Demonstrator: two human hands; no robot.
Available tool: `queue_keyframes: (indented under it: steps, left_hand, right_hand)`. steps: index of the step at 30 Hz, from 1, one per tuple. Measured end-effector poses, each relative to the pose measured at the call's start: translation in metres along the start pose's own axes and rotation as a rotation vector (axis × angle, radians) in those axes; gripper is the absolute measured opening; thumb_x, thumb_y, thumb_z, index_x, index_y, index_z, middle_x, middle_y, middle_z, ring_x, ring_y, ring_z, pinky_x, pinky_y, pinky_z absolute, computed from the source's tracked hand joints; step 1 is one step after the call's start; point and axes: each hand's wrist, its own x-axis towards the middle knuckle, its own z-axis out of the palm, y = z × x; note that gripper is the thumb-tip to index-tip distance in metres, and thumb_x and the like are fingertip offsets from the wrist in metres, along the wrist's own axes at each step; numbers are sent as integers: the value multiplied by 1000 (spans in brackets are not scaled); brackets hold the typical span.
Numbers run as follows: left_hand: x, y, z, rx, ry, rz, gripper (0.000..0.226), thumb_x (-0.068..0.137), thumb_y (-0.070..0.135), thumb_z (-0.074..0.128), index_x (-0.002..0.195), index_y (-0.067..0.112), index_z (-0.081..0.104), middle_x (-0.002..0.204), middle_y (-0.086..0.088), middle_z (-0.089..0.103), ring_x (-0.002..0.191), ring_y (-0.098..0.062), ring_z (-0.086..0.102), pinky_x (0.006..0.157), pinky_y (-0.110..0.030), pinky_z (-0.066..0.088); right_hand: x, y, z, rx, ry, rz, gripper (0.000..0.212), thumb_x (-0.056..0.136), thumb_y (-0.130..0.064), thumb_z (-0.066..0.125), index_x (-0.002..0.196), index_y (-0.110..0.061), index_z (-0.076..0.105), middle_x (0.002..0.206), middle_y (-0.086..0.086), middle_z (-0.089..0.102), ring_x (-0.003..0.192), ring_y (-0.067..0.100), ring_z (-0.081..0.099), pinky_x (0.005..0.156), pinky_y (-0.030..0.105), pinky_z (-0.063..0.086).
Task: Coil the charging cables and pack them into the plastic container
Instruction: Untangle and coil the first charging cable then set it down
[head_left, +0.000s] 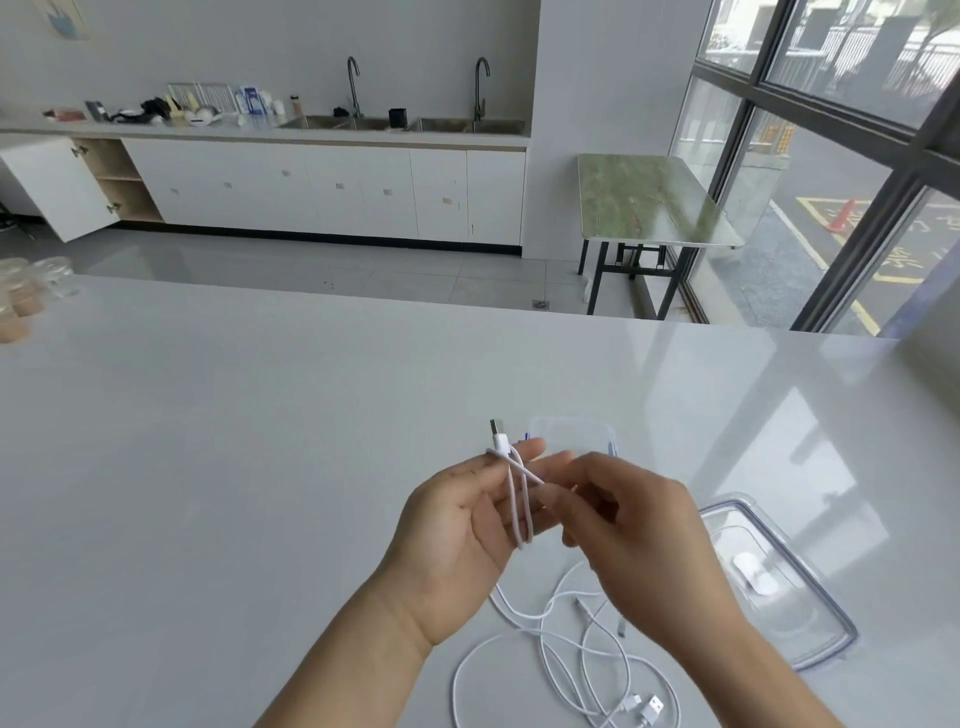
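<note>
Loose white cables (582, 654) lie tangled on the glossy white tabletop (234, 467) at the near edge, between the two forearms; two plug ends show at the bottom of the tangle.

Left hand (467, 525): raised above the table, palm turned inward, fingers mostly extended. It holds a folded white charging cable (519, 499) whose loops hang across the fingers. The thumb appears to pinch the cable just under the USB plug (497, 434), which stands upright above the hand.

Right hand (639, 530): fingers curled, fingertips pinching a strand of the same cable just beside the left fingers. That strand runs down toward the tangle.

Clear rectangular plastic container (576, 431): on the table just behind the hands, partly hidden by them. No cable visible inside it.

Clear plastic lid with a dark seal (810, 587): flat on the table, right of the right hand. A white shape shows through it; not identifiable.
</note>
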Motion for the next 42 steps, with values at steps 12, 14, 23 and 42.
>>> queue_keyframes:
  steps: [12, 14, 23, 42]
  left_hand:
    - [-3, 15, 1, -341, -99, 37, 76, 94, 57, 43, 136, -6, 47, 133, -32, 59, 124, -44, 59, 113, -52, 36]
    - [-3, 14, 0, -327, -102, 19, 76, 92, 59, 44, 133, -6, 51, 131, -31, 61, 122, -43, 61, 110, -51, 40]
    - [-7, 20, 4, -242, -267, -47, 87, 89, 69, 42, 127, -7, 60, 123, -31, 66, 107, -43, 69, 95, -47, 54]
    - [16, 5, 2, 385, -17, 41, 97, 84, 73, 16, 129, -4, 57, 94, -9, 74, 89, -21, 68, 80, -36, 43]
  right_hand:
    - [-34, 54, 31, 253, -112, -6, 11, 91, -36, 64, 95, -42, 72, 56, -5, 62, 50, 7, 56, 55, 26, 50]
    - [-30, 65, 32, 289, -256, 62, 13, 89, -36, 63, 92, -40, 75, 57, -1, 62, 54, 7, 58, 57, 26, 51]
    - [28, 98, 10, -179, -553, 71, 42, 93, -52, 59, 75, -15, 63, 58, 1, 65, 57, 15, 63, 71, 35, 55]
    - [44, -32, -27, -253, -293, -102, 6, 86, -38, 72, 90, -36, 74, 65, -12, 66, 51, 4, 51, 50, 16, 39]
